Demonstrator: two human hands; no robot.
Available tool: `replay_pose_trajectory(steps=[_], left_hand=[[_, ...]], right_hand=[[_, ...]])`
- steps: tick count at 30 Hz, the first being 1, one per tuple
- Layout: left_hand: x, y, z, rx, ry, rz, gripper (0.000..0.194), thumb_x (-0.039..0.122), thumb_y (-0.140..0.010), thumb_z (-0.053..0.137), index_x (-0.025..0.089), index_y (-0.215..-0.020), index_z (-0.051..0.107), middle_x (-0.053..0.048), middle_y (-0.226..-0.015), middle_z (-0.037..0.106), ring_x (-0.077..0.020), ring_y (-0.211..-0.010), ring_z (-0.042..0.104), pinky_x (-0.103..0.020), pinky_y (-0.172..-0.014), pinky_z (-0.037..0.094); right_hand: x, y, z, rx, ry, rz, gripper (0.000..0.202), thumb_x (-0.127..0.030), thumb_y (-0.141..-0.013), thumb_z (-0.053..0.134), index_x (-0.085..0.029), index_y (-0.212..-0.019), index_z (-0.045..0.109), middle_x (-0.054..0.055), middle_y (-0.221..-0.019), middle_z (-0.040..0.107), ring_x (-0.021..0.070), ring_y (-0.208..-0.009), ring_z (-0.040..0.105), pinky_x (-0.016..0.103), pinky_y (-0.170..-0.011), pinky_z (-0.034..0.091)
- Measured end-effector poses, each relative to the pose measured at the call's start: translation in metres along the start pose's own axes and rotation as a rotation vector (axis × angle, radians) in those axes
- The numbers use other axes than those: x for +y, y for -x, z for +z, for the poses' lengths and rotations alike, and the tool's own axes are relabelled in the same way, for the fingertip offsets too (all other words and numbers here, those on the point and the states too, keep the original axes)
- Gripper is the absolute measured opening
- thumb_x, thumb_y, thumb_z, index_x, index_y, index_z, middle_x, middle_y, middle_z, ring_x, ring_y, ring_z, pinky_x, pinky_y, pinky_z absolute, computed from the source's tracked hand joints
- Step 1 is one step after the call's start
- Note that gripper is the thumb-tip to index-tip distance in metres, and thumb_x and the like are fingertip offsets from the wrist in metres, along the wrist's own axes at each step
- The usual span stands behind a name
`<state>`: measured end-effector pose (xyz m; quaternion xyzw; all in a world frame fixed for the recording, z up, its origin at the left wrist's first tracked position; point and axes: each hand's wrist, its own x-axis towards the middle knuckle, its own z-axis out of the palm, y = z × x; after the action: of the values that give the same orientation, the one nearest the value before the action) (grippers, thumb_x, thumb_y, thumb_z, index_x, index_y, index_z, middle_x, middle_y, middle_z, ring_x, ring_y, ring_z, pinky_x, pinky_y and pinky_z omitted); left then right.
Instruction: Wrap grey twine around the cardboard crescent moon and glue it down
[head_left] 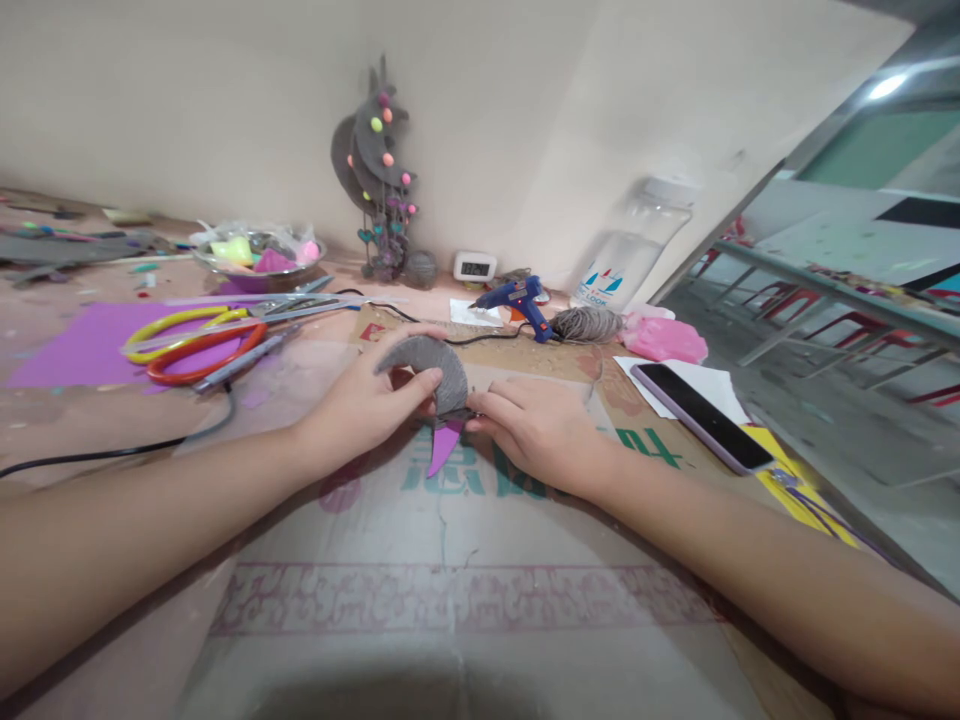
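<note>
A crescent shape (451,382), mostly wrapped in grey yarn, is held up over the middle of the cardboard. Its lower tip (445,446) is bare purple. My left hand (375,405) grips the wrapped upper part, thumb across the front and fingers behind. Beside the crescent's right edge, my right hand (536,425) pinches grey yarn where the wrapping meets the purple tip; the fingertips partly hide the strand. A ball of grey yarn (587,325) lies beyond my right hand.
A blue glue gun (517,300) stands near a small digital clock (475,267) and a water bottle (626,245). Scissors (196,340) lie on purple sheets (67,345) at left, near a bowl (259,270). A phone (701,415) lies right. A decorated moon ornament (375,165) leans on the wall.
</note>
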<state>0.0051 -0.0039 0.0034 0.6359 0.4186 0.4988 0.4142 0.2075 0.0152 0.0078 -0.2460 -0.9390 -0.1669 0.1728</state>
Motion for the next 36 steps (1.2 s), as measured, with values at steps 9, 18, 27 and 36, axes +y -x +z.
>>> replay_pose_trajectory(steps=[9, 18, 27, 36], left_hand=[[-0.0031, -0.0012, -0.0020, 0.022, -0.048, 0.027, 0.031, 0.021, -0.080, 0.053, 0.024, -0.111, 0.050, 0.000, -0.086, 0.058, -0.0090, -0.059, 0.058, -0.022, -0.059, 0.052], [-0.0008, -0.0005, -0.0012, 0.004, -0.041, 0.016, 0.031, 0.020, -0.080, 0.053, 0.024, -0.111, 0.050, 0.000, -0.087, 0.059, -0.0083, -0.059, 0.058, -0.021, -0.058, 0.051], [0.0011, 0.0016, 0.0003, 0.007, -0.031, -0.015, 0.031, 0.021, -0.079, 0.053, 0.025, -0.110, 0.051, 0.001, -0.081, 0.060, -0.0107, -0.060, 0.059, -0.024, -0.059, 0.052], [0.0000, 0.0012, 0.0005, 0.018, -0.060, -0.004, 0.031, 0.021, -0.080, 0.051, 0.024, -0.112, 0.049, -0.002, -0.096, 0.060, -0.0099, -0.062, 0.060, -0.024, -0.061, 0.052]], right_hand=[[-0.0001, 0.0020, -0.0015, 0.018, -0.032, 0.034, 0.031, -0.035, -0.092, 0.038, -0.014, -0.097, 0.060, 0.003, -0.076, 0.060, 0.0139, -0.068, 0.052, 0.025, -0.061, 0.035], [-0.0007, 0.0010, -0.0002, -0.008, 0.002, 0.016, 0.032, -0.036, -0.093, 0.037, -0.015, -0.097, 0.060, 0.003, -0.074, 0.059, 0.0134, -0.066, 0.050, 0.026, -0.059, 0.033], [-0.0036, -0.0007, -0.0050, -0.047, 0.017, 0.015, 0.033, -0.035, -0.094, 0.035, -0.015, -0.094, 0.061, 0.003, -0.071, 0.058, 0.0135, -0.064, 0.049, 0.027, -0.057, 0.030], [-0.0051, -0.0006, -0.0064, -0.048, 0.115, -0.012, 0.034, -0.035, -0.094, 0.034, -0.015, -0.089, 0.061, 0.003, -0.068, 0.055, 0.0139, -0.062, 0.044, 0.028, -0.055, 0.026]])
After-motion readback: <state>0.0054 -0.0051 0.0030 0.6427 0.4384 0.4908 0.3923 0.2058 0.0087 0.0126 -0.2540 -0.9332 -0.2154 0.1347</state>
